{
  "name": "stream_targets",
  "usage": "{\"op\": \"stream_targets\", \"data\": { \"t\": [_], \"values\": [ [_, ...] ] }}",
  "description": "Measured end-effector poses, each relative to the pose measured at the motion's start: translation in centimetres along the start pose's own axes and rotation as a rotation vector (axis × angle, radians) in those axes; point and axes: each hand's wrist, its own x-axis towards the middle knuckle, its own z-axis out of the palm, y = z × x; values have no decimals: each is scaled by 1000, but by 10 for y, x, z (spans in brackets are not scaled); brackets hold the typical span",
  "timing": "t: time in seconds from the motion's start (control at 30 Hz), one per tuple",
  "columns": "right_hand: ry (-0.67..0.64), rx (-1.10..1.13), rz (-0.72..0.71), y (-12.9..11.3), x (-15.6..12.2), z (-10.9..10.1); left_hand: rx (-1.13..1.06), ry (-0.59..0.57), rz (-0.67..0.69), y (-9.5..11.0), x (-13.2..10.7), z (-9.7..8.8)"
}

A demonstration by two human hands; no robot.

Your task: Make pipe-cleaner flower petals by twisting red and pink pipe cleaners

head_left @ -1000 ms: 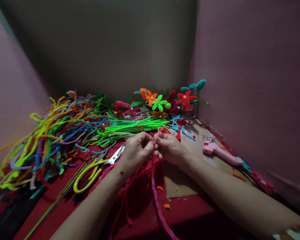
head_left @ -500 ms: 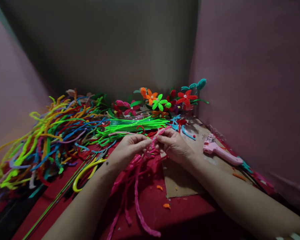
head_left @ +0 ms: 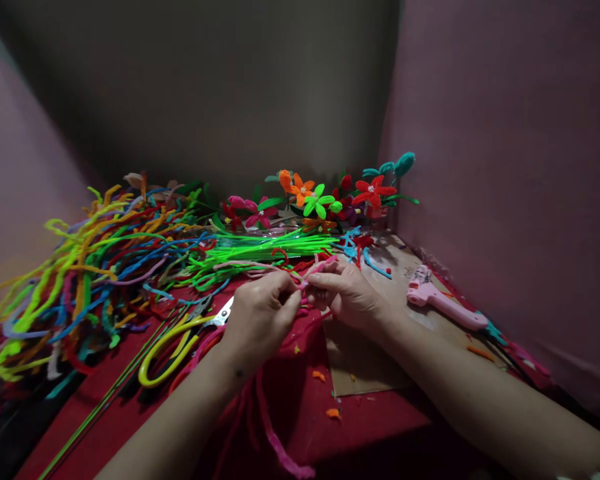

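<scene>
My left hand (head_left: 265, 308) is closed in a pinch on a pink pipe cleaner (head_left: 325, 265), close to the fingertips of my right hand (head_left: 345, 292). The right fingers grip the same pipe cleaner, and its upper end sticks out above them. Exactly how it bends between the fingertips is hidden. More pink pipe cleaners (head_left: 275, 443) trail down below my left hand, partly covered by the wrist. Scissors with yellow handles (head_left: 153, 363) lie just left of that wrist.
A heap of colourful pipe cleaners (head_left: 100, 280) spreads at left, beside a bright green bundle (head_left: 275, 247). Finished pipe-cleaner flowers (head_left: 320, 200) stand behind. A pink glue gun (head_left: 445, 303) rests on cardboard (head_left: 365, 360) at right. Orange scraps (head_left: 333, 413) dot the red tabletop (head_left: 300, 393).
My left hand has turned and curled inward, with its wrist shifted right. The hanging pink strands have swung left, and more of the scissors shows.
</scene>
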Motion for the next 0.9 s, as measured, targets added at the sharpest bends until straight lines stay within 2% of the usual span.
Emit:
{"op": "stream_targets", "data": {
  "t": [0.1, 0.23, 0.4, 0.6, 0.67, 0.8, 0.83, 0.9],
  "values": [
    [16, 15, 31, 1, 1, -1, 183, 16, 137, -2, -3, 2],
    [18, -9, 38, -1, 1, 0, 184, -9, 159, -3, -4, 3],
    [-14, -19, 7, -5, -2, 2, -77, -50, 3, 1, -2, 0],
    [25, -46, 30, -5, -4, 2, -349, -180, -195, 7, 6, -5],
    [53, -43, 45, -6, -4, 2, -396, -181, -217, 5, 9, -17],
    [104, 16, 72, -7, -3, 1, -346, -16, -352, -18, 5, -59],
    [96, 40, 75, -7, -2, 1, -273, -28, -377, -29, 1, -70],
    [55, 86, 80, -5, -2, 0, -40, -174, -349, -53, -11, -86]
  ]
}}
